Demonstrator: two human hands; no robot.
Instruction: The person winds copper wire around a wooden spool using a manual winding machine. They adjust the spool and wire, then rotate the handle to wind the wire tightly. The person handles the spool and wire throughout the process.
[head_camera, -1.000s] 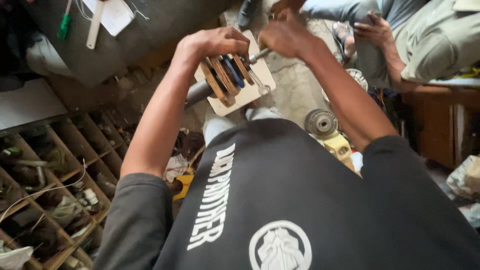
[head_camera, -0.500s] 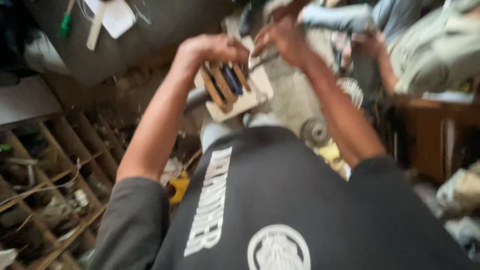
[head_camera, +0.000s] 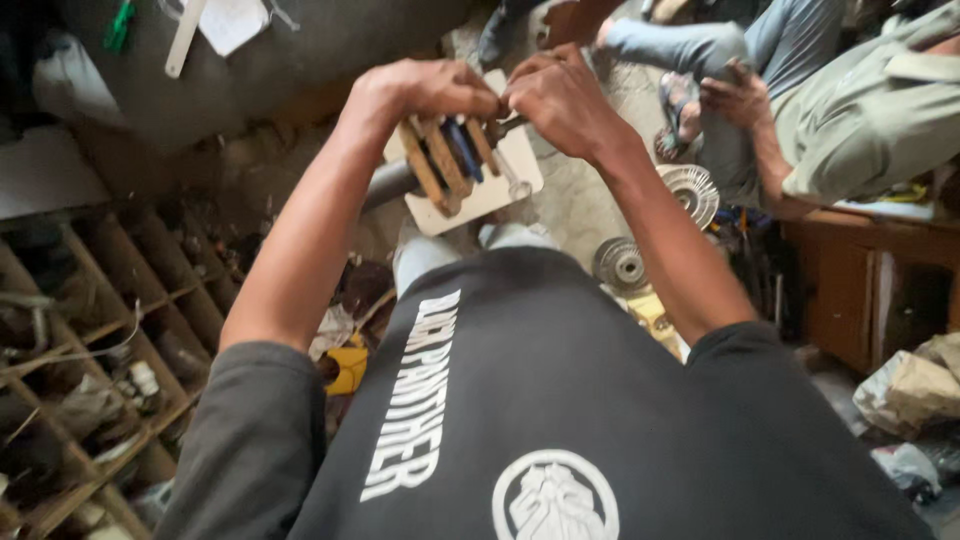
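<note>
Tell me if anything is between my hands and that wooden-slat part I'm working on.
Nothing visible. The left hand grips the top of the slatted part, and the right hand is on its right end, both touching it directly. The pale board lies under it, not between.

we see tan wooden slats (head_camera: 440, 165) around a blue core (head_camera: 463, 148), a cream board (head_camera: 490, 190), our black white-printed shirt (head_camera: 560, 400).

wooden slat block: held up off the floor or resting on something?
Held up. The left hand grips the slat block from above, the right hand at its end; the floor lies below it.
</note>
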